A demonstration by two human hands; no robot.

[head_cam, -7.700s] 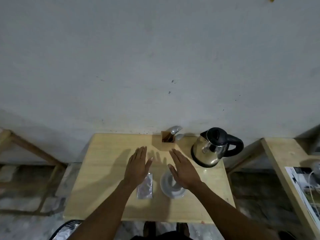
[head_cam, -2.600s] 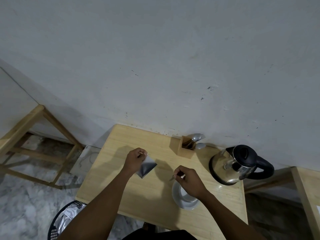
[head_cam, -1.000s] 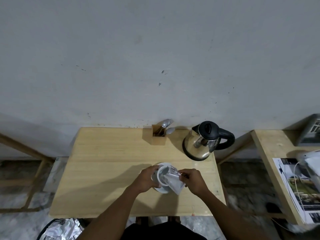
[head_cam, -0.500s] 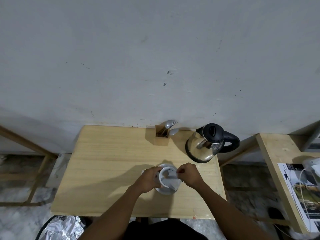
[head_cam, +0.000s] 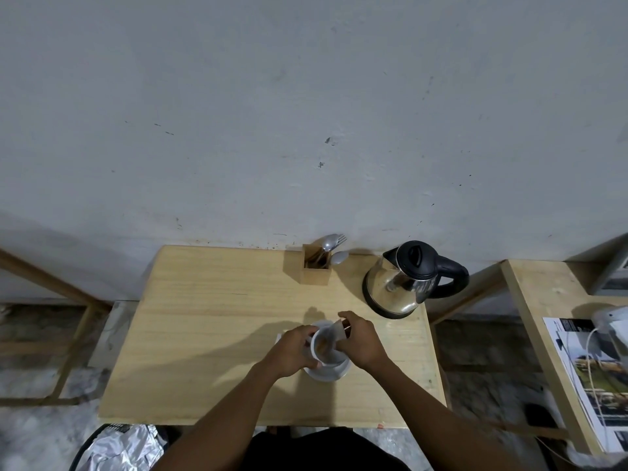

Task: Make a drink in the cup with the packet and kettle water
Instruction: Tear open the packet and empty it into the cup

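Observation:
A white cup stands on a white saucer near the front of the wooden table. My left hand grips the cup's left side. My right hand holds the opened packet tilted over the cup's rim, its mouth pointing down into the cup. Brown powder shows inside the cup. The steel kettle with a black lid and handle stands at the table's back right, apart from both hands.
A wooden holder with spoons and a fork stands at the table's back edge by the wall. A bin lined with a silvery bag sits on the floor at front left. A second table with printed papers is at the right.
The packet was picked up off the table and torn open. Over the last second my right hand has tipped it steeper over the cup, and brown powder now lies in the cup.

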